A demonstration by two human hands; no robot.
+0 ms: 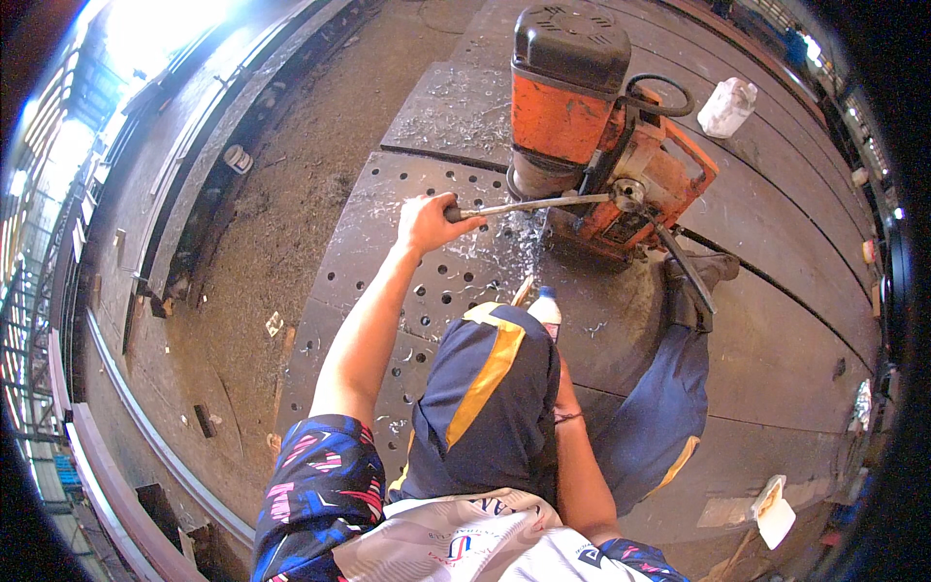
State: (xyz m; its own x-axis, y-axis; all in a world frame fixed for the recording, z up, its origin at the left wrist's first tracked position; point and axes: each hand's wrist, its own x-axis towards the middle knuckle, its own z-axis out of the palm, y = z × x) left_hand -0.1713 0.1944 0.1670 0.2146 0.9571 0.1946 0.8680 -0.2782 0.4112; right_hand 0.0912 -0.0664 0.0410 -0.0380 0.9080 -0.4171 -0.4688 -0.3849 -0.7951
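Observation:
My left hand [433, 223] is closed round the dark grip at the end of a long metal feed lever [543, 205]. That lever runs to the hub of an orange and black magnetic drill [562, 112], which stands upright on a steel plate drilled with holes [451, 276]. Silvery metal shavings [529, 242] lie below the drill. Behind my raised knee, my right hand [564, 388] shows only in part, its fingers mostly hidden. A white plastic bottle with a blue cap [546, 308] rises just beyond it, apparently in its grasp. Beside the cap is a thin tan piece [524, 291].
Another lever arm [684, 270] sticks out from the drill near my booted foot [708, 272]. A whitish plastic container [727, 107] lies on the plates behind the drill. Long steel beams [199, 184] run along the left, past a brown dirt strip [272, 204].

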